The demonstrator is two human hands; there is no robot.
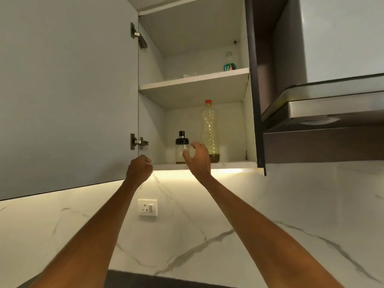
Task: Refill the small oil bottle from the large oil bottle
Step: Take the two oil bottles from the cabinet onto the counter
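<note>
Overhead, the wall cabinet (193,84) stands with its door (68,90) swung wide to the left, and a range hood (324,109) hangs beside it on the right. Below runs a marbled backsplash (270,204) carrying a white socket (147,207).

On the cabinet's lower shelf (232,163) stands the large oil bottle (209,129), a tall clear plastic one with a red cap, holding only a dark band of oil at its foot. Just left of it stands the small oil bottle (180,147), glass with a black top and a little yellowish oil at the bottom. A small labelled bottle (229,62) sits apart on the upper shelf.

The right hand (196,156) is raised in front of the shelf, fingers spread and curved, thumb tip at the small bottle's side; whether it touches the glass I cannot tell. It grips nothing. The left hand (139,170) is curled into a loose fist at the shelf's front edge, holding nothing that shows.

This looks like the fetching step: neither bottle is off the shelf. The next move likely calls for closing the right hand round the small bottle and lifting it clear without knocking the tall, light neighbour.
</note>
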